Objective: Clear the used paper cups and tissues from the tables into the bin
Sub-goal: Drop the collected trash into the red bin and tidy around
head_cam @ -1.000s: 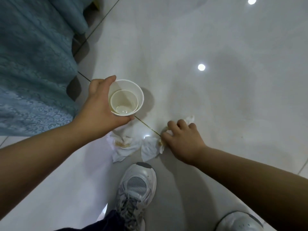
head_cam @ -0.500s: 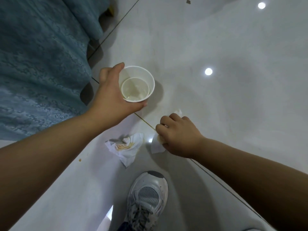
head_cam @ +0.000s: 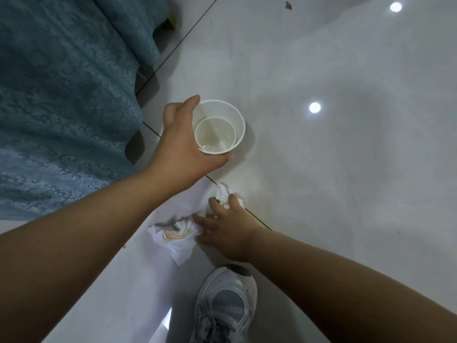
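holding: my left hand (head_cam: 183, 154) grips the paper cup (head_cam: 218, 112) from the side, thumb lying up along the rim and fingers curled under the near wall.
paper cup: white and upright with its mouth toward me, carried above the floor (head_cam: 333, 181); a thin wet gleam lies at its bottom.
right hand: my right hand (head_cam: 230, 231) is down at the floor, palm down. it pinches a crumpled tissue (head_cam: 223, 195) among its curled fingers, while its thumb side stretches toward the stained tissue (head_cam: 178, 241).
crumpled tissue: white and bunched, sticking out past my fingers, just over the dark grout line (head_cam: 259, 220).
stained tissue: lies on the floor with orange-brown smears across its middle. its edge touches my right hand, and it sits between my two forearms.
shoe: my grey-white sneaker (head_cam: 226, 300) points its toe toward the stained tissue, near it but not touching.
floor: glossy pale tiles with round light reflections (head_cam: 314, 107) and a small dark scrap (head_cam: 288, 5) at the far edge.
cloth: a teal patterned cloth (head_cam: 61, 95) hangs on my left, apart from both tissues.
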`<state>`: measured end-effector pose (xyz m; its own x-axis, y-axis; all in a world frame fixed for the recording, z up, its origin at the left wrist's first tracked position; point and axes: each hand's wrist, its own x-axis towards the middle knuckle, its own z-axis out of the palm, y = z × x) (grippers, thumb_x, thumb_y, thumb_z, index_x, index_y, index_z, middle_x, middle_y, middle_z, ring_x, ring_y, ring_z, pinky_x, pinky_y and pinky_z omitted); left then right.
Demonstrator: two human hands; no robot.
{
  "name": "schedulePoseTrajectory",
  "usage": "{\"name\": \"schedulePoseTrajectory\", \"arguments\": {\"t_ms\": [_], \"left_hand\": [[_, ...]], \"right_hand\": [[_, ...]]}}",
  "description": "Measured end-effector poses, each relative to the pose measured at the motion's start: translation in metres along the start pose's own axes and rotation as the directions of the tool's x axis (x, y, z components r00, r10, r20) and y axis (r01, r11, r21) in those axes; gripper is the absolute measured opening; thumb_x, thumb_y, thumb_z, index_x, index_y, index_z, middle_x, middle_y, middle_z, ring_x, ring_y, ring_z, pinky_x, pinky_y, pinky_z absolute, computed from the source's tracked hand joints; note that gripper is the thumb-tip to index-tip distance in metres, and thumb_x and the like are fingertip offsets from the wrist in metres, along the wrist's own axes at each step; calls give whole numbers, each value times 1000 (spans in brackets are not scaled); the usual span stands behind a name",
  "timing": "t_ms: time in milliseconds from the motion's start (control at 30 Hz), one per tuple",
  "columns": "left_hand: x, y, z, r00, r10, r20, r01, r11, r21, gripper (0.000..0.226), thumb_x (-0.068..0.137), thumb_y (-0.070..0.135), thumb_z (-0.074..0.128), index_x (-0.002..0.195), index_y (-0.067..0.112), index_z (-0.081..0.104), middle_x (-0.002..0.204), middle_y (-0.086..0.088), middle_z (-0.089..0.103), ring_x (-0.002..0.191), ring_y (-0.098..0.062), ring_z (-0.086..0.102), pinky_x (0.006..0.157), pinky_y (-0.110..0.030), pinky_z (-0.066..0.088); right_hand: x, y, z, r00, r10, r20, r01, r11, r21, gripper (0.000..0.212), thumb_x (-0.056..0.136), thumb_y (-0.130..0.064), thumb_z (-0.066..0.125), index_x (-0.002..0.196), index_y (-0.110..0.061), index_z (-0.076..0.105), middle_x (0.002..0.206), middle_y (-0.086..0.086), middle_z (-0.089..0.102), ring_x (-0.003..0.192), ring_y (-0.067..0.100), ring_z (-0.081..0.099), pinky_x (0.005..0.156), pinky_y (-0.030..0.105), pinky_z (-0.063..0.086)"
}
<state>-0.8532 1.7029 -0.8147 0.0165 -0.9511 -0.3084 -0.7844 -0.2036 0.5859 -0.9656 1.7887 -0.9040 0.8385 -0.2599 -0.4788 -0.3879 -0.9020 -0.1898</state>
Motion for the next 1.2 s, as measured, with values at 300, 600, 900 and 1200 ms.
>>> {"name": "schedulePoseTrajectory", "arguments": {"t_ms": [300,600,900,1200], "left_hand": [[4,10,10,1000,12,12,-12,1000,-14,106,61,30,88,146,26,24,142,3,23,108,1,30,87,-9,25],[9,54,48,988,133,81,-129,990,-60,104,60,29,88,145,23,27,141,0,24,104,6,28,85,3,20],[10,124,91,924,300,236,-288,954,-85,110,60,34,88,147,29,22,142,9,23,105,10,29,90,-6,24],[8,216,101,848,413,331,-427,904,-35,111,60,34,87,148,30,21,139,14,26,100,19,23,92,-13,25]], "right_hand": [[-40,24,46,887,184,-424,-176,983,60,12,69,-22,59,72,-21,70,75,-4,61,64,22,56,62,37,47],[-159,70,84,776,519,-359,-487,854,182,59,68,-36,59,122,-10,58,83,8,62,66,28,58,52,38,46],[-259,87,93,474,861,-184,-759,506,409,47,59,-57,76,72,-14,64,77,7,57,60,28,55,44,32,41],[-353,131,72,316,915,-252,-762,403,507,28,61,-22,82,80,-11,64,94,11,60,70,32,56,52,40,51]]}}
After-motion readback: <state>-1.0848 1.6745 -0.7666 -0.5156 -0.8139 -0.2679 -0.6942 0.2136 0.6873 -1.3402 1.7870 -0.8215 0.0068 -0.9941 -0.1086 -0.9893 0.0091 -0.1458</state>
